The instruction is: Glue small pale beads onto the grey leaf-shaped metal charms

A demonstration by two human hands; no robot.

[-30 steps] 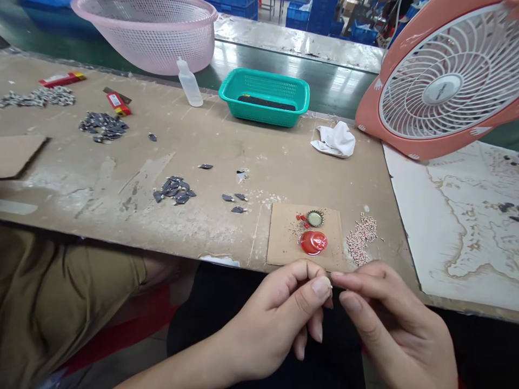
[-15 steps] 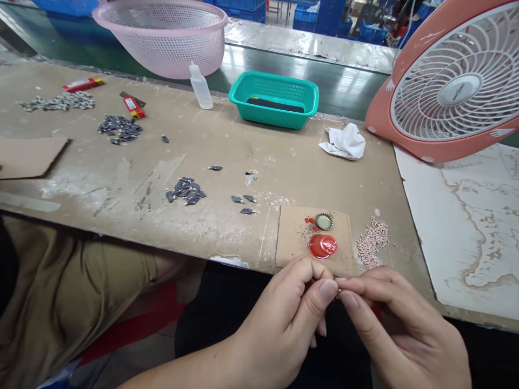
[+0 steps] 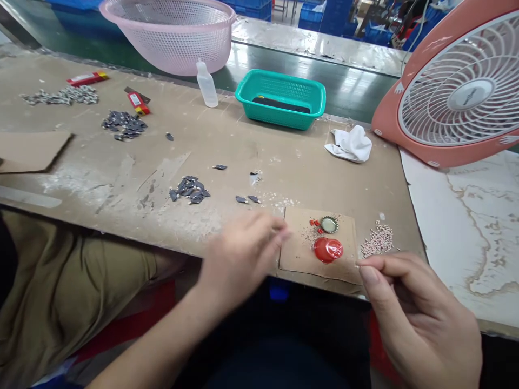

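Worn tabletop is set with a cardboard square, a red cap kept on it; just right of the square, a tiny speck is pinched narrowly in the right hand, pale grains left within reach; the blurred left hand cannot be read

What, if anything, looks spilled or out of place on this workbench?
Small pinkish grains lie loose on the bench, just off the right edge of the cardboard square, so they look spilled, though they could be a working pile.
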